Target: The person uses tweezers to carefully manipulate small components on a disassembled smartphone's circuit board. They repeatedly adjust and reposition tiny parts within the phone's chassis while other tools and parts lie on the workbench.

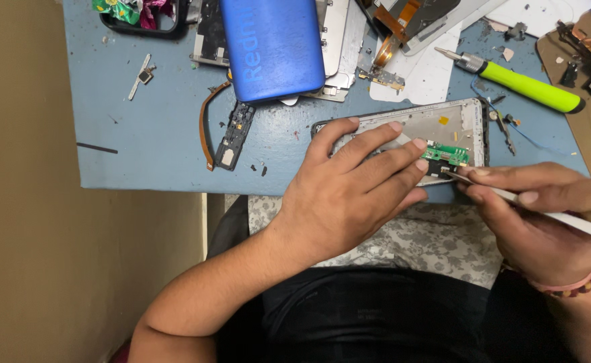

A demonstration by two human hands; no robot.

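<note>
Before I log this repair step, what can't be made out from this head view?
- Lower-left part of the phone frame: covered by the left hand.
- Tool tip on the green circuit board: too small to tell its exact contact.
- White tool in the right hand: back end cut by the right edge.
- Blue phone cover: top cut off by the upper edge.

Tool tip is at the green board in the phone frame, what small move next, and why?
Probably ease the white tool in the right hand slightly under the green board, since its tip sits at the board's lower edge while the left hand presses the phone frame flat.
</note>
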